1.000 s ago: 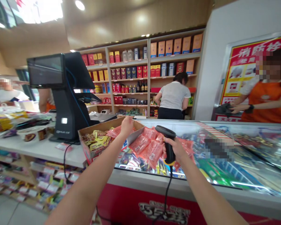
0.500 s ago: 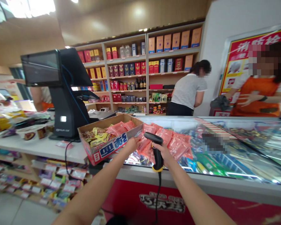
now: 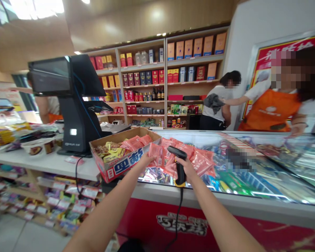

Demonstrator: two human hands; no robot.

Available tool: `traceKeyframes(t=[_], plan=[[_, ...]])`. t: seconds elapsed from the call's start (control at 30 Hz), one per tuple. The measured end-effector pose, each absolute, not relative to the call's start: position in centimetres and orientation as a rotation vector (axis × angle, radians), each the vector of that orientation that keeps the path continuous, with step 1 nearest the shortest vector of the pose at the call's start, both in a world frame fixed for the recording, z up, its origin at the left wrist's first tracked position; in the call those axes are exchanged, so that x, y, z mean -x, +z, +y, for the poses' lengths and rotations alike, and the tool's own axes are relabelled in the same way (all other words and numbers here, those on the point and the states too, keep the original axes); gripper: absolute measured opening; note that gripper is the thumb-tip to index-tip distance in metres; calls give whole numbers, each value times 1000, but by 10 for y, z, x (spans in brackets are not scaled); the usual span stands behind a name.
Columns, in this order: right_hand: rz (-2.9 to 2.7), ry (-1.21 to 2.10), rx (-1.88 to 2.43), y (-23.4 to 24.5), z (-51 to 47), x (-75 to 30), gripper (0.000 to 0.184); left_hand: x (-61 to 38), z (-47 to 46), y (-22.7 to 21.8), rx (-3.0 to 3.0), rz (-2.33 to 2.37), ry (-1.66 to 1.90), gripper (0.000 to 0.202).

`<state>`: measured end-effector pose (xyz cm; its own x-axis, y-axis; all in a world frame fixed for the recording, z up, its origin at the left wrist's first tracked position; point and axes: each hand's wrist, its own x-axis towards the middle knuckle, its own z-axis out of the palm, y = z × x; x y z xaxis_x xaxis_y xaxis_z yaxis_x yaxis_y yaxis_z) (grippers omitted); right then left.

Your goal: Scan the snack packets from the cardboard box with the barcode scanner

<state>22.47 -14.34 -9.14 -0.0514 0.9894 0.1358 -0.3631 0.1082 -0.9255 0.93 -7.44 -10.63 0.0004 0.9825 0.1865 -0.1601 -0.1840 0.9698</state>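
Observation:
My right hand (image 3: 186,167) is wrapped round the handle of a black and yellow barcode scanner (image 3: 180,171), its head pointing left and its cable hanging down the front of the freezer. Between the fingers of my left hand (image 3: 146,159) is a pink snack packet (image 3: 156,154), held up beside the box. More pink packets (image 3: 201,161) lie in a loose pile on the glass freezer top, behind and right of the scanner. Left of my left hand stands an open cardboard box (image 3: 126,165) with yellow packets (image 3: 112,149) and a few pink ones inside.
A black checkout terminal (image 3: 80,115) stands on the white counter (image 3: 78,167) at left. The glass-topped freezer (image 3: 212,134) stretches right. Behind it, one person in an orange apron (image 3: 270,110) holds a dark cloth; another faces away by the shelves (image 3: 165,70).
My left hand has shifted slightly left, and a pink packet now shows raised in it. The scanner moved a little right. The aproned person's arm reached left with the dark cloth.

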Motion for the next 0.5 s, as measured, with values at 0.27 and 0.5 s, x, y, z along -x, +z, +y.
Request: traceKeyframes(t=[0.27, 0.5], plan=[[-1192, 1367, 927, -68, -180, -224, 28, -36, -68, -99, -977, 691, 1839, 61], [-1137, 1441, 903, -64, -193, -216, 27, -52, -70, -110, -1067, 825, 1852, 62]])
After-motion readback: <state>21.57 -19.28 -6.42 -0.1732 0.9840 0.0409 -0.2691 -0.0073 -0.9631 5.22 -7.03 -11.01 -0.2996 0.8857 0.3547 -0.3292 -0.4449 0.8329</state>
